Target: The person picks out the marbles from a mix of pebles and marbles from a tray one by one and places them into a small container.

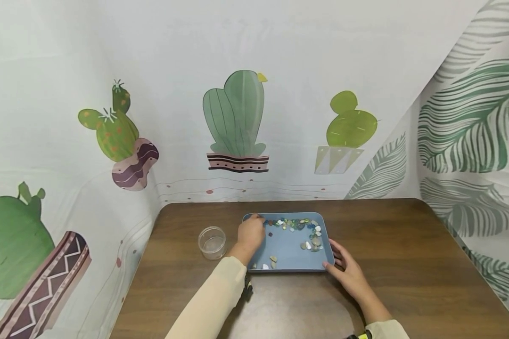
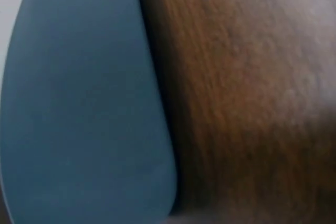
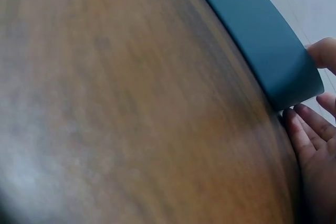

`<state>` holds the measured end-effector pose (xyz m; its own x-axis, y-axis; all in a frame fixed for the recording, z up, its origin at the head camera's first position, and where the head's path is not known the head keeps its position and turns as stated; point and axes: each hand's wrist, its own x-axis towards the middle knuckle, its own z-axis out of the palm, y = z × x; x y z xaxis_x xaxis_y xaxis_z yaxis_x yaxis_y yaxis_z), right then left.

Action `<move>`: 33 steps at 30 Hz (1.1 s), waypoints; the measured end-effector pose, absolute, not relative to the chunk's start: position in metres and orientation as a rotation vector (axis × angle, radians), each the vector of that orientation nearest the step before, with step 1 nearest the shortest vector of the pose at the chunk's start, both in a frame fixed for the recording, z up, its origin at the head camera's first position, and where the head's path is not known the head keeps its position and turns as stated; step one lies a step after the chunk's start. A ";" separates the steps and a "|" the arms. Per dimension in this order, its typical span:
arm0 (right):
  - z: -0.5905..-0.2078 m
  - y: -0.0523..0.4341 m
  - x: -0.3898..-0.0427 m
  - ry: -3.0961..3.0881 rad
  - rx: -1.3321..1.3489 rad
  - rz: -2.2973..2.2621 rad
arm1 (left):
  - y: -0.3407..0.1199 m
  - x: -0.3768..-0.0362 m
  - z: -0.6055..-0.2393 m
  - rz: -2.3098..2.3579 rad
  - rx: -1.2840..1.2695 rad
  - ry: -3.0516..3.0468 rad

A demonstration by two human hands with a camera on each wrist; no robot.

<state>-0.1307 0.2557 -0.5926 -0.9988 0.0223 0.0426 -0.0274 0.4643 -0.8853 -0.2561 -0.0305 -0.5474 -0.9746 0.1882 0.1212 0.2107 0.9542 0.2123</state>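
A blue rectangular tray [image 1: 288, 260] lies on the table with small stones in it. My left hand [image 1: 251, 234] reaches over its left side, fingers bent down at the far left corner. Whatever those fingertips touch is hidden behind the hand. Along the far side runs a row of coloured glass-like stones [image 1: 294, 223], and pale pebbles [image 1: 316, 241] cluster at the right. A few pebbles [image 1: 273, 259] lie near the front left. My right hand [image 1: 348, 272] grips the tray's right end, thumb on the rim. In the right wrist view its fingers [image 3: 302, 129] meet the tray's wall.
Left of the tray a clear round container [image 1: 212, 244] stands on the brown wooden table [image 1: 407, 254]. Behind the table hangs a white cloth [image 1: 297, 117] printed with cacti and leaves. The left wrist view shows mostly the tray's outer wall [image 2: 84, 98].
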 end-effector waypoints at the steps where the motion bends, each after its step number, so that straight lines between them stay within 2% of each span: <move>1: -0.593 0.256 -0.131 -2.649 0.003 1.602 | -0.030 -0.256 -0.547 -0.345 -0.304 -3.011; 33: -0.593 0.256 -0.133 -2.630 -0.007 1.676 | -0.033 -0.257 -0.548 -0.394 -0.298 -2.878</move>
